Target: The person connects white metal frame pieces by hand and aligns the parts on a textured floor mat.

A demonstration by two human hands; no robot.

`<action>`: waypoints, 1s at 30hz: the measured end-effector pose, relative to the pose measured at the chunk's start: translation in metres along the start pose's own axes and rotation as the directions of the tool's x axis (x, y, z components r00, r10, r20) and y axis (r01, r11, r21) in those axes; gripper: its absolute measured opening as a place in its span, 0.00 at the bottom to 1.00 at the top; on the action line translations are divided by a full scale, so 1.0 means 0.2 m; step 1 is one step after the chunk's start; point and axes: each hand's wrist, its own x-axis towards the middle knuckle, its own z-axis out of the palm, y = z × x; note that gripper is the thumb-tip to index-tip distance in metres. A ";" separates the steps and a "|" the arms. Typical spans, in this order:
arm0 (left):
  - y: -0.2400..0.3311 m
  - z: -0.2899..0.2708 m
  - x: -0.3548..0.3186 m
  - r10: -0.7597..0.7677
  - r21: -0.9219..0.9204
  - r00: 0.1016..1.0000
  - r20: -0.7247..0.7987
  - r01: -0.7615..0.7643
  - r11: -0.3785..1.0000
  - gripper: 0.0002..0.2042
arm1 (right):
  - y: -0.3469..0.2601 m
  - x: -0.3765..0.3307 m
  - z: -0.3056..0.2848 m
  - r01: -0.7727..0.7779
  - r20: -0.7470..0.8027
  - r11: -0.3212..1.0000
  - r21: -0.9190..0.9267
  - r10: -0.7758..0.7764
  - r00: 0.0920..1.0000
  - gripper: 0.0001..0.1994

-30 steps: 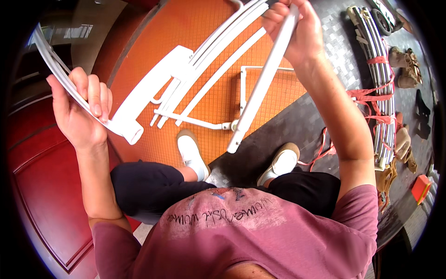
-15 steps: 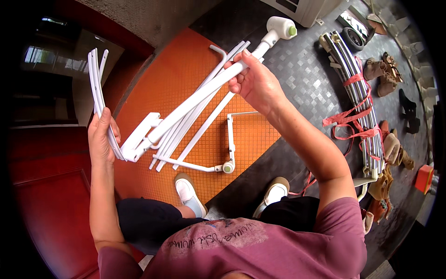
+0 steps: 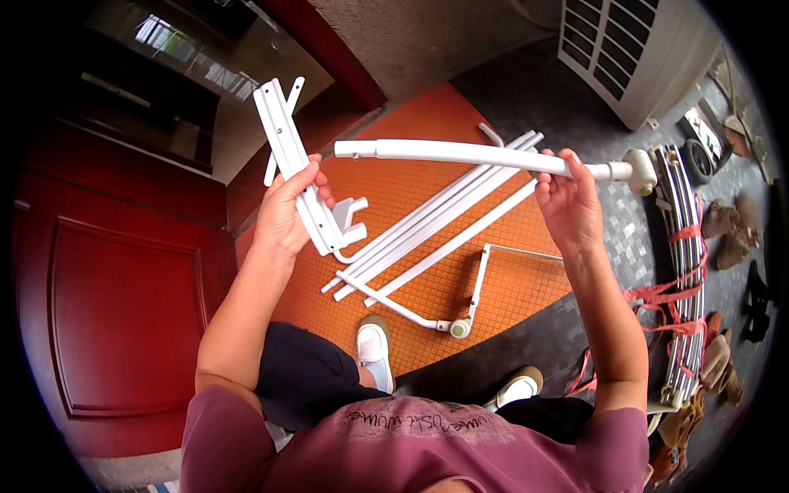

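Note:
My left hand (image 3: 289, 209) is closed around a flat white metal bar (image 3: 283, 135) with small holes along it. A second thin white strip crosses behind its upper end, and a white forked bracket (image 3: 352, 220) sticks out near its lower end. In my right hand (image 3: 569, 197) I hold a white tube (image 3: 460, 152), nearly level, with a rounded white joint (image 3: 641, 172) at its right end. The tube's narrower left end points toward the bar. Below, several white tubes (image 3: 444, 218) lie on an orange mat (image 3: 394, 345), beside a bent white frame piece (image 3: 477, 287) with a round joint.
A red panelled door (image 3: 131, 320) stands at the left. A white slatted unit (image 3: 629, 49) is at the far right. Along the right lie a bundle of metal tubes (image 3: 678, 271) tied with red ribbon (image 3: 657, 296), a small wheel (image 3: 697, 160) and several shoes (image 3: 731, 234).
The tube and the flat bar, joined or touching at the lower end before, are now apart. My right hand has swung the tube level and rightward. My left hand has turned the bar.

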 end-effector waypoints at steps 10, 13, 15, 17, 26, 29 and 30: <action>0.03 0.14 -0.18 0.014 -0.183 0.975 0.222 0.028 0.983 0.13 | 0.05 0.00 0.02 -0.006 0.025 1.000 0.015 0.006 1.000 0.08; 0.04 0.16 -0.21 0.079 -0.135 0.970 0.229 -0.048 0.990 0.15 | 0.04 -0.01 0.06 0.001 0.074 1.000 0.014 -0.002 0.997 0.07; 0.07 0.18 -0.22 0.084 -0.083 0.966 0.244 -0.065 0.994 0.19 | 0.02 -0.02 0.07 0.017 0.108 1.000 0.010 -0.018 0.994 0.07; 0.08 0.22 -0.25 0.173 -0.073 0.959 0.226 -0.161 0.984 0.19 | 0.02 -0.04 0.08 0.024 0.140 1.000 0.011 -0.025 0.990 0.07; 0.11 0.25 -0.39 0.448 0.002 0.817 0.364 -0.481 0.877 0.22 | 0.04 -0.09 0.15 -0.040 0.132 0.996 0.079 0.029 0.991 0.09; 0.12 0.23 -0.40 0.468 -0.032 0.804 0.366 -0.492 0.870 0.21 | 0.06 -0.10 0.16 -0.077 0.112 0.993 0.088 0.067 0.991 0.09; 0.13 0.23 -0.41 0.469 -0.024 0.804 0.365 -0.496 0.868 0.21 | 0.08 -0.10 0.16 -0.081 0.117 0.992 0.095 0.070 0.991 0.09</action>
